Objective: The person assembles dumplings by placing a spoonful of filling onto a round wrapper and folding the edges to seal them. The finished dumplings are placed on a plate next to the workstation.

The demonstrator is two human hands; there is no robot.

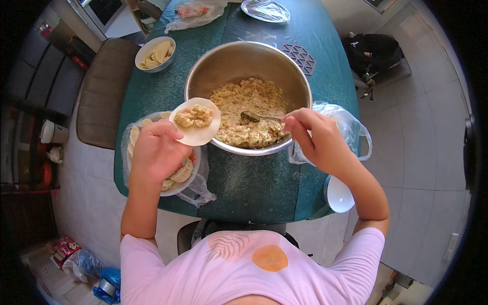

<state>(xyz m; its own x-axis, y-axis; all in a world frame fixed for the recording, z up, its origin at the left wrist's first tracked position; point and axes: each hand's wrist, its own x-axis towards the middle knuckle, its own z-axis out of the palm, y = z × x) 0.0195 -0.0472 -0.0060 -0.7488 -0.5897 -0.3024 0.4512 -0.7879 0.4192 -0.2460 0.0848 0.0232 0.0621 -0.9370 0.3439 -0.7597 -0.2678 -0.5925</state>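
Observation:
My left hand (158, 147) holds a round dumpling wrapper (209, 131) by its lower left edge, with a mound of filling (194, 116) on its middle. The wrapper is spread flat, beside the left rim of a large steel bowl (223, 63). Minced, yellowish filling (249, 96) lies in that bowl. Over the right rim, my right hand (314, 134) is closed on the handle of a spoon (250, 117), whose bowl rests in the filling. Below my left hand is a plate of folded dumplings (183, 174), partly hidden by the hand and wrist.
A white bowl of dumplings (157, 53) stands at the far left. Clear plastic bags (345, 124) lie right of the steel bowl. A small white bowl (339, 194) sits by the near right edge. Farther back are a covered plate (266, 10) and a hexagonal trivet (300, 58).

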